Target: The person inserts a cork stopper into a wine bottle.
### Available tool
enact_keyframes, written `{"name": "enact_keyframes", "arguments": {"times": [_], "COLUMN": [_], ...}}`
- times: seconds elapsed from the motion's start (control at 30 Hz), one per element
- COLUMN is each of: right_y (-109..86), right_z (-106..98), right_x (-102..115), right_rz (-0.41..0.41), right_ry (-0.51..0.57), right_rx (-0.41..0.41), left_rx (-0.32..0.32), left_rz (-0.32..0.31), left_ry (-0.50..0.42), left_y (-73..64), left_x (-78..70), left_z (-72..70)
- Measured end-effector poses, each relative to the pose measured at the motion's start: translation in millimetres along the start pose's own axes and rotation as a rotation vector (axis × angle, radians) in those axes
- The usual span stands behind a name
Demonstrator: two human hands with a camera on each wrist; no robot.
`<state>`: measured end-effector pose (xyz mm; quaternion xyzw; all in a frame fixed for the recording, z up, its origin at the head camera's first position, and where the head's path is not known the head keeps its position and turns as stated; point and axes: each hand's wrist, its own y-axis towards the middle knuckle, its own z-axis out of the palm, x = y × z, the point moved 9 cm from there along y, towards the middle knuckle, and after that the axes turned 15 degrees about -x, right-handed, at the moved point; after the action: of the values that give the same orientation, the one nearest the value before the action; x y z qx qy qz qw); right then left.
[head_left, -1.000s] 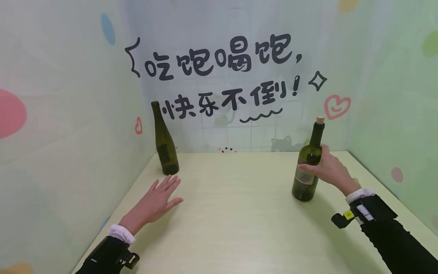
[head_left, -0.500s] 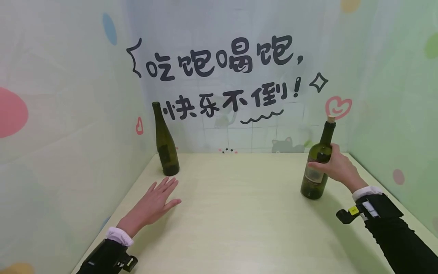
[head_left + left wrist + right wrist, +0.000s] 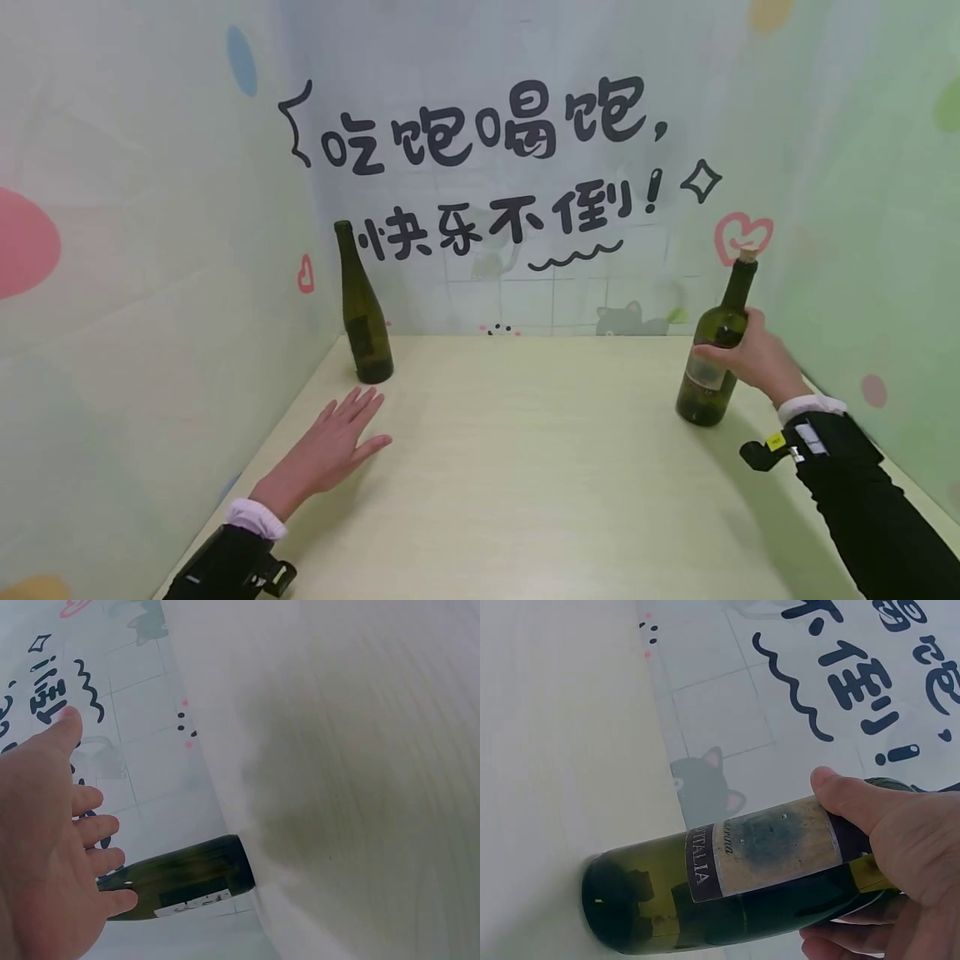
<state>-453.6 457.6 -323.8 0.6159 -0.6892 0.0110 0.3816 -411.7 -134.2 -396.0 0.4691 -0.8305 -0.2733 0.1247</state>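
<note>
On the right of the head view, my right hand [image 3: 765,360] grips a green wine bottle [image 3: 705,392] round its upper body, thumb across the front. The bottle is upright, with a cork [image 3: 747,253] in its neck. Its worn paper label [image 3: 776,844] faces the right wrist camera, which also shows the base close at the table. A second, slimmer green bottle [image 3: 367,333] stands uncorked at the back left. My left hand [image 3: 327,450] hovers palm down over the table in front of it, fingers straight and spread, holding nothing. In the left wrist view, the fingers overlap this bottle [image 3: 195,874].
A pale wooden table [image 3: 517,467] stretches between the two hands. Its back edge meets a printed wall [image 3: 450,292] with large dark writing. Side walls rise along the left and right table edges.
My right hand has moved right and slightly back with the corked bottle. The left hand has shifted slightly left and stays spread. The slimmer bottle stands where it was.
</note>
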Motion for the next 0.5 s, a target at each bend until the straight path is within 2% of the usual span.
{"name": "enact_keyframes", "arguments": {"times": [0.27, 0.5], "right_y": [5.8, 16.8], "right_z": [-2.5, -0.9], "right_x": [0.2, -9.3], "right_rz": [0.021, 0.050], "right_ry": [-0.042, -0.054], "right_rx": [-0.013, -0.055], "left_rx": [0.006, -0.007], "left_rz": [-0.051, -0.052], "left_ry": [-0.037, -0.044], "left_y": [-6.1, -4.5], "left_x": [6.6, 9.0], "left_z": [-2.2, -7.3]}}
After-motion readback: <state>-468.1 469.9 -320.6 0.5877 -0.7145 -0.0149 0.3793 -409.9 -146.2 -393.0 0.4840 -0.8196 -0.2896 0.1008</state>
